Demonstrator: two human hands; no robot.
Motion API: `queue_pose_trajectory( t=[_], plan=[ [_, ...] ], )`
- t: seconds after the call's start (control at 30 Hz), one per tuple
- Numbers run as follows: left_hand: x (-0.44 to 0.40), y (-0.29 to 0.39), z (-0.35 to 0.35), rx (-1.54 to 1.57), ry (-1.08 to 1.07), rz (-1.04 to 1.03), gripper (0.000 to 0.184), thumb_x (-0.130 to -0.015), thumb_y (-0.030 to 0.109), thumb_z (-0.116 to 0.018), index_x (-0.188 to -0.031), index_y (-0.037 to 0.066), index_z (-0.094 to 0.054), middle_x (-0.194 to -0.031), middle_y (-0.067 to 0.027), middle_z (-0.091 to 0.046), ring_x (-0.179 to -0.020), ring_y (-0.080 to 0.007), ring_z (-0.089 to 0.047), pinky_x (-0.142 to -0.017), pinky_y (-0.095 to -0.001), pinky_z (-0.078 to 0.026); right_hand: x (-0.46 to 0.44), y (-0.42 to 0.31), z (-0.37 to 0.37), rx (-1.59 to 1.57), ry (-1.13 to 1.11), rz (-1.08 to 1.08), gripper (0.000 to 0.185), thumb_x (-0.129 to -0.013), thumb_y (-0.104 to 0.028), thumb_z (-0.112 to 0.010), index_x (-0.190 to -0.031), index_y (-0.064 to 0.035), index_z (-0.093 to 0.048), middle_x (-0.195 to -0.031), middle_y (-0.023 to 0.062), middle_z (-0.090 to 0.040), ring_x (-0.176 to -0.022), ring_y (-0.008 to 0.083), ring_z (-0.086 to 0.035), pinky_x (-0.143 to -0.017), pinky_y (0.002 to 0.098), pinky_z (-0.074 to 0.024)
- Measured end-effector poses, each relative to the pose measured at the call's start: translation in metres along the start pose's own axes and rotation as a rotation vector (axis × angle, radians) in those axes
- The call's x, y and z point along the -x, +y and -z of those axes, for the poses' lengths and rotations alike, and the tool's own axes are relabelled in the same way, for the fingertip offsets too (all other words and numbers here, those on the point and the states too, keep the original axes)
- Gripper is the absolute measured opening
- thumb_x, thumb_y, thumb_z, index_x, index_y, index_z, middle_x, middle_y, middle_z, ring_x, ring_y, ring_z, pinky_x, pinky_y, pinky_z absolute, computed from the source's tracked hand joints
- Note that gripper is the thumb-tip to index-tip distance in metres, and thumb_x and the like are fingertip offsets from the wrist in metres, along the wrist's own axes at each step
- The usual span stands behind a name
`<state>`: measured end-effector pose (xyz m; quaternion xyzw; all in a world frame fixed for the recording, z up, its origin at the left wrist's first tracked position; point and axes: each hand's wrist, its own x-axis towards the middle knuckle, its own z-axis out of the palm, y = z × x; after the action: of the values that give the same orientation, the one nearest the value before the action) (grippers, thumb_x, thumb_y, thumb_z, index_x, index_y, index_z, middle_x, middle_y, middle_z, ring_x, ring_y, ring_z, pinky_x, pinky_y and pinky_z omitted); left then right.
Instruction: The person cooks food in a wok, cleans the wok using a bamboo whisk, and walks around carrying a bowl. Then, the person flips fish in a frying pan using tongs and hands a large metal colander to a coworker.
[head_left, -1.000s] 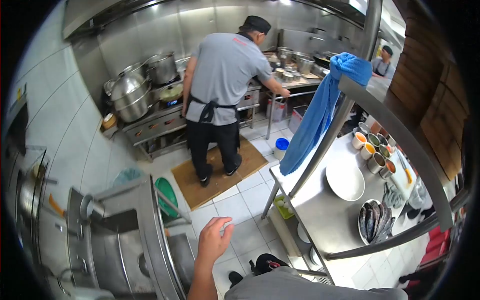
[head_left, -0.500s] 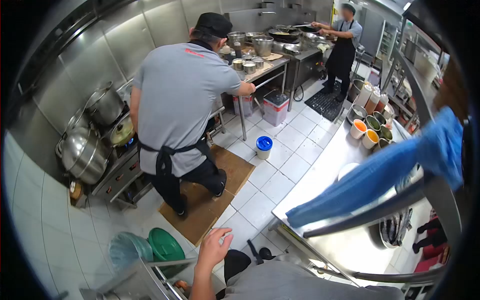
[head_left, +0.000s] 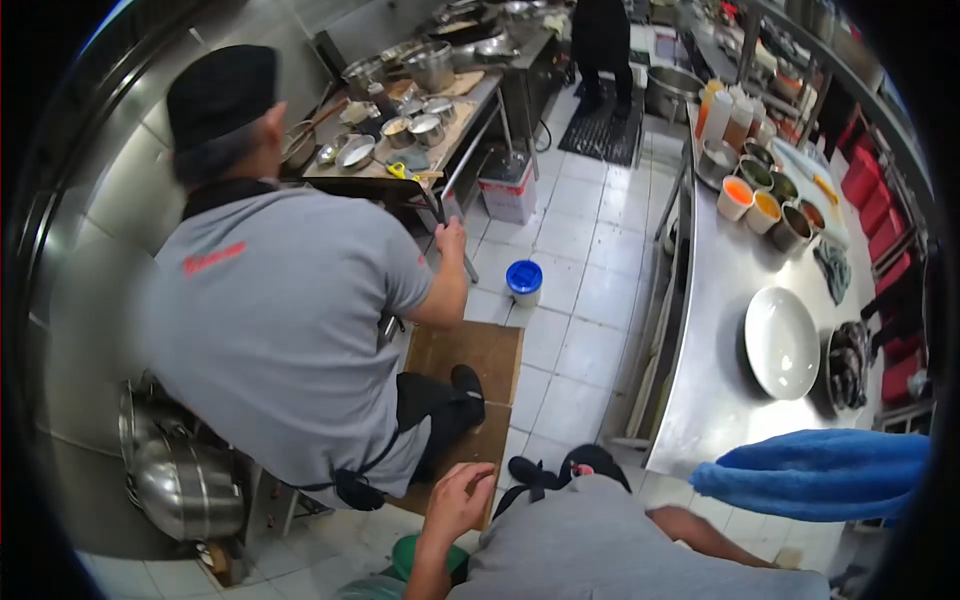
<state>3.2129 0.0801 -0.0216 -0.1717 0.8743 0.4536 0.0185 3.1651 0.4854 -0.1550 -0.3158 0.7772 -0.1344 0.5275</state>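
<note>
My left hand [head_left: 458,502] is raised in front of my body at the bottom of the view. Its fingers are loosely curled and apart, with nothing visible in them. Beyond it lies a brown floor mat [head_left: 505,350], and a green bin [head_left: 405,555] is partly hidden behind my wrist. My right forearm [head_left: 705,535] stretches toward the lower right, but the hand itself does not show. Nearest to that arm is a blue towel [head_left: 810,475], hanging beside the steel counter [head_left: 690,400].
A co-worker in a grey shirt [head_left: 290,330] stands close at left, a hand at the prep table's edge [head_left: 470,130]. A lidded white tub [head_left: 524,283] is on the tiles. The counter holds a white plate [head_left: 782,343], sauce cups [head_left: 763,212] and squeeze bottles [head_left: 716,115]. Another person stands behind.
My view has swung right and moved forward. The co-worker appears larger and farther left. The white plate, mostly hidden before by the blue towel, now shows fully. My right forearm has come into view.
</note>
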Motion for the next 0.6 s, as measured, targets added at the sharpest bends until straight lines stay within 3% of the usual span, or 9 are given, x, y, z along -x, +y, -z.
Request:
queue_pose_trajectory(
  t=[0.07, 0.13, 0.27, 0.43, 0.6],
  plan=[
    [-0.016, -0.004, 0.009, -0.032, -0.088, 0.016, 0.024, -0.091, 0.016, -0.064, -0.109, 0.002, -0.069, -0.102, -0.0120, -0.068, -0.091, -0.0241, -0.069, -0.076, -0.0322, -0.053, -0.004, -0.053, 0.055, -0.028, 0.183, -0.161, 0.031, -0.087, -0.027, -0.062, -0.107, -0.0050, -0.067, -0.089, 0.0212, -0.068, -0.085, 0.0390, -0.066, -0.076, 0.0448, -0.0511],
    [-0.029, -0.020, 0.010, -0.013, -0.119, -0.040, 0.025, -0.092, 0.018, -0.064, -0.110, 0.002, -0.069, -0.104, -0.0130, -0.068, -0.094, -0.0247, -0.068, -0.078, -0.0325, -0.054, -0.015, -0.099, 0.110, -0.312, 0.477, 0.004, 0.034, -0.089, -0.029, -0.062, -0.113, -0.0050, -0.065, -0.091, 0.0202, -0.069, -0.088, 0.0364, -0.067, -0.078, 0.0437, -0.0520],
    [-0.058, -0.008, 0.017, 0.008, -0.156, -0.009, 0.027, -0.092, 0.020, -0.065, -0.112, 0.002, -0.068, -0.109, -0.0140, -0.067, -0.098, -0.0268, -0.067, -0.080, -0.0339, -0.054, -0.087, -0.156, 0.199, -0.278, 0.698, 0.237, 0.038, -0.093, -0.024, -0.060, -0.124, -0.0017, -0.059, -0.099, 0.0181, -0.069, -0.088, 0.0330, -0.068, -0.080, 0.0411, -0.0533],
    [-0.090, -0.006, 0.027, -0.039, -0.041, -0.030, 0.028, -0.093, 0.021, -0.064, -0.114, 0.003, -0.068, -0.111, -0.0139, -0.067, -0.100, -0.0276, -0.066, -0.080, -0.0345, -0.054, -0.157, -0.188, 0.292, -0.243, 0.474, 0.332, 0.040, -0.093, -0.026, -0.060, -0.125, -0.0013, -0.059, -0.105, 0.0175, -0.069, -0.097, 0.0352, -0.065, -0.084, 0.0431, -0.0510],
    [-0.157, 0.016, 0.020, 0.000, 0.059, 0.185, 0.028, -0.093, 0.023, -0.064, -0.115, 0.005, -0.068, -0.111, -0.0137, -0.067, -0.100, -0.0299, -0.066, -0.086, -0.0367, -0.052, -0.217, -0.155, 0.367, -0.207, 0.401, 0.432, 0.039, -0.093, -0.026, -0.060, -0.123, -0.0015, -0.061, -0.102, 0.0190, -0.070, -0.093, 0.0356, -0.066, -0.082, 0.0423, -0.0518]
  ],
)
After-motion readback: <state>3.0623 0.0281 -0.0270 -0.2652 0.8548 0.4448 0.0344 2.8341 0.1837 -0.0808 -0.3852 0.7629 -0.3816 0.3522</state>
